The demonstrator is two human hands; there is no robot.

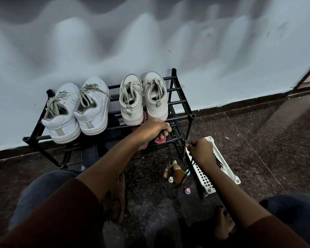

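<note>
The shoe rack point(181, 97) stands left of centre against the pale wall: black, made of thin bars with knobbed corner joints, in two tiers. Two pairs of white sneakers point(79, 110) sit on top, heels toward the camera, with pink sandals point(159, 139) below. The left hand point(154, 129) grips the top front bar. The right hand point(201, 149) pinches the front right leg, above a white slotted tray point(229, 173).

left grip point(155, 130) holds rack bar point(179, 119) | right grip point(200, 151) pinches rack leg point(194, 176) | sneakers point(93, 106) atop
</note>
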